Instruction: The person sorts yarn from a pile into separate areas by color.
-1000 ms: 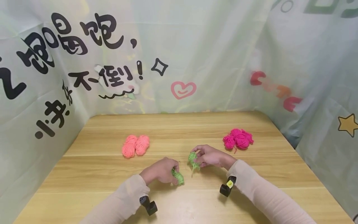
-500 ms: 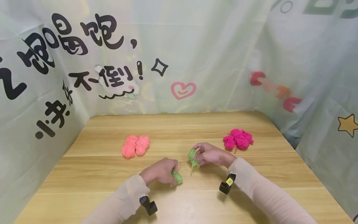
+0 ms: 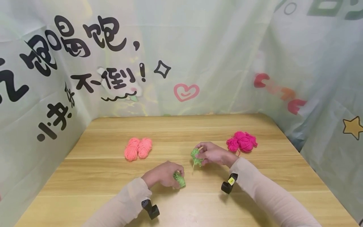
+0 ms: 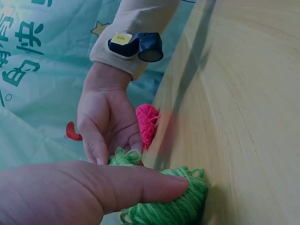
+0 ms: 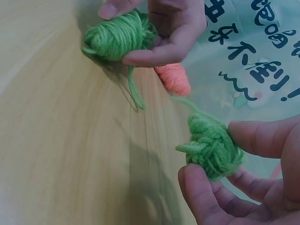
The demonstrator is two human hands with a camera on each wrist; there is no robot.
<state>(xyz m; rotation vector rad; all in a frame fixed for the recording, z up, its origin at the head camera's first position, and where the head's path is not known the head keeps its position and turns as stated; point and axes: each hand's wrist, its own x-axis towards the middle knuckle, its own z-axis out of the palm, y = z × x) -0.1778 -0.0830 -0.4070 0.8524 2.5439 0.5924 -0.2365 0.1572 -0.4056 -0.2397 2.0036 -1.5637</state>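
Note:
My left hand [image 3: 165, 174] grips a small green yarn ball [image 3: 179, 179] low over the front middle of the table; the left wrist view has the thumb lying across its wound strands. A loose strand hangs off this ball in the right wrist view. Farther back and to the right, my right hand [image 3: 214, 154] pinches a second green yarn ball [image 5: 213, 147] between thumb and fingertips. Loose loops and a tail end stick out of that one. A gap separates the two balls.
Two coral yarn skeins [image 3: 138, 149] lie side by side at the back left of the wooden table [image 3: 93, 176]. A magenta yarn pile [image 3: 242, 142] sits at the back right, just beyond the right hand. Printed cloth [image 3: 221, 56] walls off the back and sides.
My right hand has risen slightly and drawn a little away from me with its green yarn ball. The left hand has stayed nearly in place, its ball turned slightly in the fingers.

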